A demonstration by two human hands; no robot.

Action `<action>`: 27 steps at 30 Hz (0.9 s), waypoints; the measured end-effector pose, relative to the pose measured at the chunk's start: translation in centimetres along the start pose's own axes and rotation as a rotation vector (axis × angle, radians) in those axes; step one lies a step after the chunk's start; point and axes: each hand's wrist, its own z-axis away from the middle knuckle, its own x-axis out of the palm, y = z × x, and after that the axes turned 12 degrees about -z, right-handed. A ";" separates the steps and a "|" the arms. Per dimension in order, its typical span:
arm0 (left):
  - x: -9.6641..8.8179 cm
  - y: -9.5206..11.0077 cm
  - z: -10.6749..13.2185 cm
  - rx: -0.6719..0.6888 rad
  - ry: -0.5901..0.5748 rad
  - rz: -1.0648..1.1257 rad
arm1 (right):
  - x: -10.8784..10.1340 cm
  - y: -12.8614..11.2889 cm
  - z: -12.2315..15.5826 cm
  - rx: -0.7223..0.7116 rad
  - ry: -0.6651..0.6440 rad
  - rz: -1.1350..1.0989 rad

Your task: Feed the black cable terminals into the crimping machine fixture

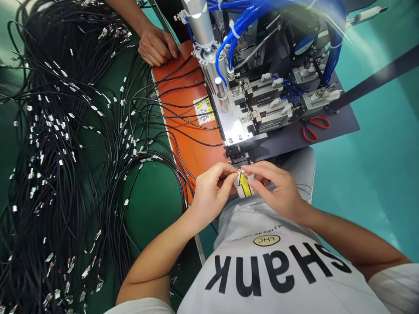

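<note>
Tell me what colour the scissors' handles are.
Red. The scissors lie on the dark plate right of the machine, best seen in the head view.

Red scissors, co-worker's hand

Bright, even overhead light fills the scene, with soft, short shadows under the left hand and right hand. Beyond them, glare flares white across the blue hoses. Wide-angle distortion bends the edges; the black cables left of the hands stay sharp.
</note>
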 end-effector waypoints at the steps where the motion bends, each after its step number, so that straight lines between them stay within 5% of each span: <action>1: 0.1 -0.1 0.0 0.002 0.007 -0.006 | 0.0 0.0 0.0 0.001 -0.005 -0.012; 8: 0.5 -0.4 0.1 0.026 0.103 -0.088 | 0.3 0.5 0.5 -0.027 -0.034 0.014; 15: 1.3 -0.9 -0.1 -0.098 0.106 0.190 | 0.8 2.4 1.6 -0.248 -0.156 0.428; 20: 1.3 -0.8 0.0 -0.147 0.082 0.274 | 0.3 1.6 -0.4 0.126 0.072 -0.036; 23: 1.2 -0.5 0.0 -0.134 0.072 0.276 | 0.2 1.0 -1.8 0.354 0.037 -0.266; 27: 1.0 -0.3 0.1 -0.138 0.053 0.308 | 0.3 0.9 -2.5 0.413 0.004 -0.373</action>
